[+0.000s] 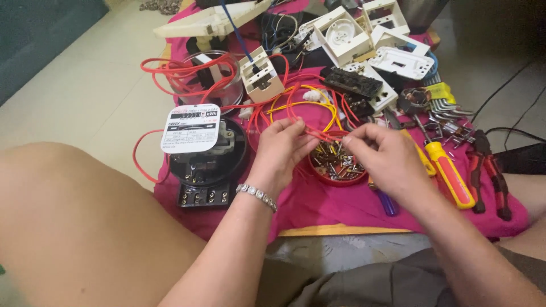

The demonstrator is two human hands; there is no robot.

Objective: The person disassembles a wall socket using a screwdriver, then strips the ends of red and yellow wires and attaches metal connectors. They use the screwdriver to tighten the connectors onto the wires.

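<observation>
Left hand (280, 149), right hand (382, 152) pinch red wire (318, 134); screw bowl (336, 165) beneath; meter (207, 153) left

One head-worn camera looks steeply down, close over the hands (335, 150), seemingly tilted slightly forward.

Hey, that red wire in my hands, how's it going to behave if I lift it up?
The red wire, pinched between the left hand and right hand, looks thin and curls in loose loops, so it will probably flop and sag. It looks light. Its loops lie among the yellow wire, so it may snag.
</observation>
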